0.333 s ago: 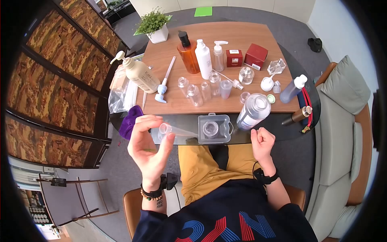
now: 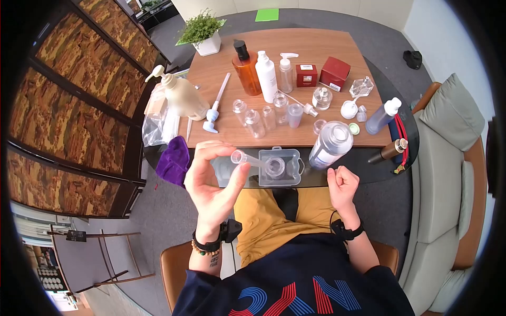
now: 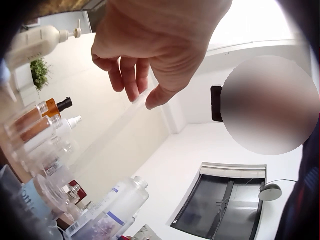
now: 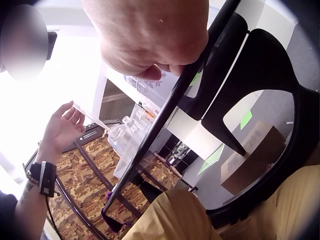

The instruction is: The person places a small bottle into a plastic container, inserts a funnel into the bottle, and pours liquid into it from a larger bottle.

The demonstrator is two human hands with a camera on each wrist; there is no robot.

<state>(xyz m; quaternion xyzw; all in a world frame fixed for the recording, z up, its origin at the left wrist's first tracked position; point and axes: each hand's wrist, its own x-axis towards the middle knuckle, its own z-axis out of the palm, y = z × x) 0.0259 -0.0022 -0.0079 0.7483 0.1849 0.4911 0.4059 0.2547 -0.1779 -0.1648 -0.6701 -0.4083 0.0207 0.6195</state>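
My left hand (image 2: 213, 181) pinches the wide, rimmed end of a clear tapered plastic tube (image 2: 252, 160), like a pipette, between thumb and fingers. Its narrow end reaches toward a small clear round jar (image 2: 274, 167), overlapping the jar's rim in the head view. Around the jar is a clear plastic case (image 2: 290, 181), its lid (image 2: 225, 173) spread to the left, partly behind my left hand. At the table's front edge my right hand (image 2: 343, 185) rests curled into a fist and holds nothing. Just beyond it a large clear bottle (image 2: 332, 145) stands without a cap.
Several small clear bottles (image 2: 255, 124) stand in the middle of the table. Behind them are an amber pump bottle (image 2: 246, 71), a white bottle (image 2: 267, 79) and red boxes (image 2: 335, 72). A cream pump bottle (image 2: 184, 97) and purple cloth (image 2: 173, 160) are at left.
My left hand has moved right with the tube, bringing its narrow end from the left side of the case to over the jar. My right hand has stayed in place.
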